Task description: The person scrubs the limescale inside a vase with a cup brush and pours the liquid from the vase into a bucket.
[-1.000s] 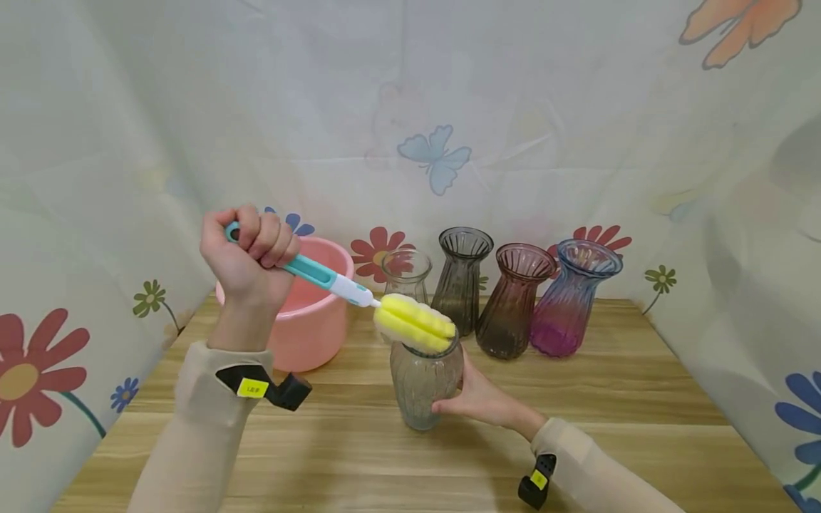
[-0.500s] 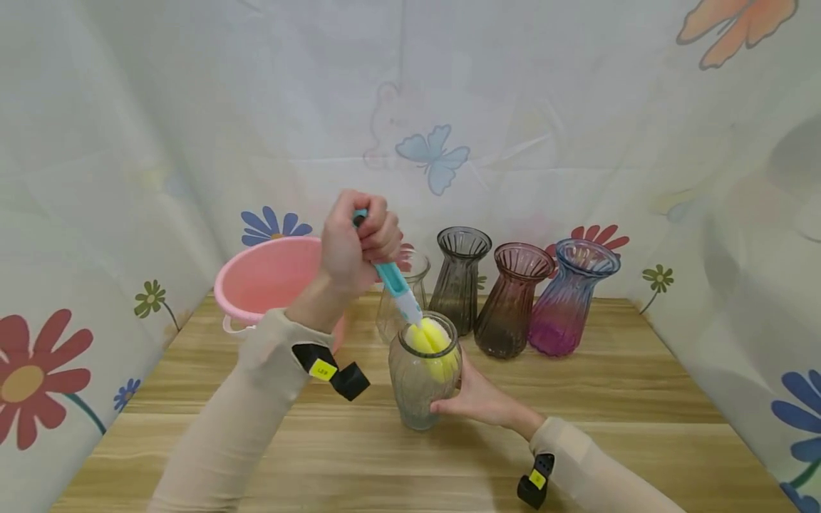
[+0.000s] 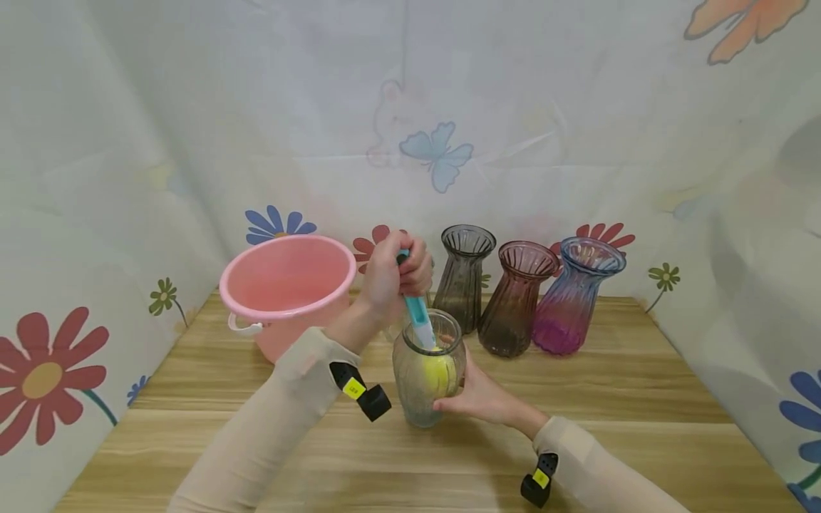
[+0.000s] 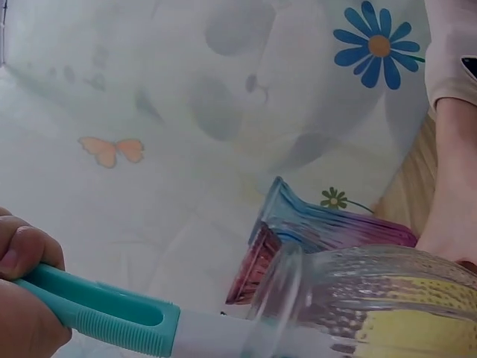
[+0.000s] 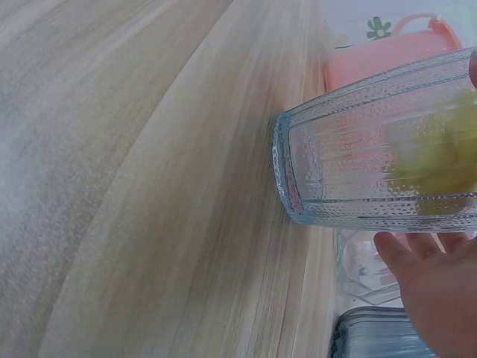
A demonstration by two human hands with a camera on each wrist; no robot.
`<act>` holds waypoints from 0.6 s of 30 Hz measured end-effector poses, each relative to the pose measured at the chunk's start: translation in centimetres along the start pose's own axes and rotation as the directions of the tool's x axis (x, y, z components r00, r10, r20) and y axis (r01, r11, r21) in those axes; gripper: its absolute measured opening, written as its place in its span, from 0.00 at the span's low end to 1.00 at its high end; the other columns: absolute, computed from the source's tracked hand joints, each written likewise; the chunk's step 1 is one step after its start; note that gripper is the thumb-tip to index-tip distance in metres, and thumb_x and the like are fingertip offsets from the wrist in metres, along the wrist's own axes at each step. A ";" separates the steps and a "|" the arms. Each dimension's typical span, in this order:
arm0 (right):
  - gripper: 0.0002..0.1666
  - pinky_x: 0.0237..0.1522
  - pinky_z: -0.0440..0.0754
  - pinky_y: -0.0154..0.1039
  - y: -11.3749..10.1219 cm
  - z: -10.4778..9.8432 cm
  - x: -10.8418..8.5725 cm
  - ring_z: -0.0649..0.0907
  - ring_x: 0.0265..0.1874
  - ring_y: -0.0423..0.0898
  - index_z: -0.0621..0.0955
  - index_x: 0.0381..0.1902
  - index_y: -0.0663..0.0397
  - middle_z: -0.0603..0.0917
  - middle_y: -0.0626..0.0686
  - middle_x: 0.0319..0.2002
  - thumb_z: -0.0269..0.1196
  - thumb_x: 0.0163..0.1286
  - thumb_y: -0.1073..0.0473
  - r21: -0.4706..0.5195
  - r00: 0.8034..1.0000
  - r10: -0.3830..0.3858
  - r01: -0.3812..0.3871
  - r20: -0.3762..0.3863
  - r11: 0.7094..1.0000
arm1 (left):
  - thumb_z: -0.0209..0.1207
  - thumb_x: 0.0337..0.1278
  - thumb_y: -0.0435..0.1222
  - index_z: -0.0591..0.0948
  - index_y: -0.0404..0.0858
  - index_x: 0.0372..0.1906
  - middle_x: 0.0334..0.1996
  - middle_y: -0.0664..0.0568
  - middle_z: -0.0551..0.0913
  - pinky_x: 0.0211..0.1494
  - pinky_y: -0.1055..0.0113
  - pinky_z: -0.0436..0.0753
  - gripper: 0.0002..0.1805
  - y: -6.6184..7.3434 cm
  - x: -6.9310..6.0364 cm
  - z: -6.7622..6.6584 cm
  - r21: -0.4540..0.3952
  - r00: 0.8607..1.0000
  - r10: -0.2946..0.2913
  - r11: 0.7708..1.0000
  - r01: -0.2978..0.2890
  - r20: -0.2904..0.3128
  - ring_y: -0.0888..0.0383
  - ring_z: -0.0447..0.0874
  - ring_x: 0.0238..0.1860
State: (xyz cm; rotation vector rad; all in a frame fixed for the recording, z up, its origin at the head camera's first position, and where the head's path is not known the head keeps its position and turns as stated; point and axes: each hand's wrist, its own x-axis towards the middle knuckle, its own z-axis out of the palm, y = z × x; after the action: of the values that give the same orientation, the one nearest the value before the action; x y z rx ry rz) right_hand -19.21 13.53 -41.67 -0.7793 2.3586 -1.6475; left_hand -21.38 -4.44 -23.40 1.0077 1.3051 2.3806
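My left hand [image 3: 393,281] grips the teal and white handle [image 3: 417,313] of a sponge bottle brush, which slants down through the mouth of a ribbed clear glass vase [image 3: 413,399]. Inside the vase, the brush's yellow sponge head [image 3: 438,374] shows through the glass. Holding the vase's side from the right is my right hand [image 3: 479,392], thumb at the front. In the right wrist view the vase [image 5: 350,164] has its base on or very near the wooden table; some of the right hand's fingers [image 5: 399,253] show beside it.
A pink bucket [image 3: 301,331] with a white handle stands at the left. Behind to the right are a grey vase [image 3: 458,288], a brownish-red vase [image 3: 513,317] and a blue-to-purple vase [image 3: 569,313]. Another clear vase is mostly hidden behind my left hand.
My left hand has moved right, then down, carrying the brush from above the vase's rim into it, sponge head first. My right hand keeps its hold on the vase.
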 end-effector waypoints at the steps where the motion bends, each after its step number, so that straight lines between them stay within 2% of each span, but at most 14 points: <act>1: 0.62 0.55 0.71 0.43 0.0 0.0 0.0 0.69 0.60 0.56 0.43 0.71 0.48 0.60 0.61 0.66 0.72 0.49 0.60 -0.008 1.000 0.001 -0.001 -0.003 1.000 | 0.28 0.53 0.32 0.50 0.41 0.08 0.05 0.58 0.49 0.14 0.68 0.41 0.19 -0.3 -0.1 0.0 0.011 1.000 0.001 1.000 -0.001 -0.002 0.62 0.42 0.08; 5: 0.62 0.57 0.68 0.46 0.1 0.0 -0.1 0.67 0.62 0.55 0.44 0.71 0.49 0.59 0.60 0.66 0.72 0.49 0.59 -0.030 1.000 0.007 -0.007 -0.012 1.000 | 0.30 0.55 0.33 0.51 0.41 0.07 0.04 0.58 0.51 0.13 0.67 0.42 0.21 -1.7 -0.3 -0.3 0.058 1.000 0.009 0.998 -0.009 -0.004 0.61 0.43 0.07; 11: 0.63 0.60 0.65 0.50 0.1 -0.1 -0.2 0.65 0.63 0.55 0.41 0.71 0.51 0.58 0.60 0.67 0.72 0.50 0.57 -0.062 1.000 0.017 -0.018 -0.016 0.998 | 0.31 0.61 0.34 0.52 0.40 0.08 0.05 0.57 0.52 0.12 0.66 0.47 0.23 -4.1 -0.9 -0.8 0.197 0.998 -0.046 0.980 0.037 0.040 0.60 0.46 0.07; 15: 0.64 0.60 0.64 0.49 -0.1 0.0 -0.2 0.64 0.64 0.54 0.40 0.71 0.49 0.58 0.59 0.67 0.71 0.50 0.57 -0.055 1.000 0.026 -0.026 -0.008 0.998 | 0.31 0.63 0.36 0.52 0.39 0.09 0.06 0.57 0.52 0.13 0.67 0.49 0.23 -4.8 -1.0 -1.0 0.256 0.995 -0.058 0.966 0.034 0.087 0.60 0.46 0.08; 18: 0.64 0.61 0.64 0.51 -0.4 -0.3 -0.3 0.62 0.65 0.55 0.35 0.71 0.46 0.51 0.59 0.70 0.69 0.53 0.58 -0.018 0.998 0.037 -0.036 0.053 0.999 | 0.30 0.63 0.36 0.51 0.39 0.10 0.06 0.57 0.52 0.13 0.66 0.48 0.23 -4.8 -0.9 -1.3 0.263 0.992 -0.063 0.964 0.033 0.108 0.60 0.46 0.08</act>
State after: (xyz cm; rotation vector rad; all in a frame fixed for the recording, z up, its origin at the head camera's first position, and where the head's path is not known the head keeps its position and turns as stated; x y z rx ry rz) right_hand -18.95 13.81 -41.21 -0.7689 2.3394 -1.5751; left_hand -22.11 -2.96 -28.18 1.1510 1.6091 2.1178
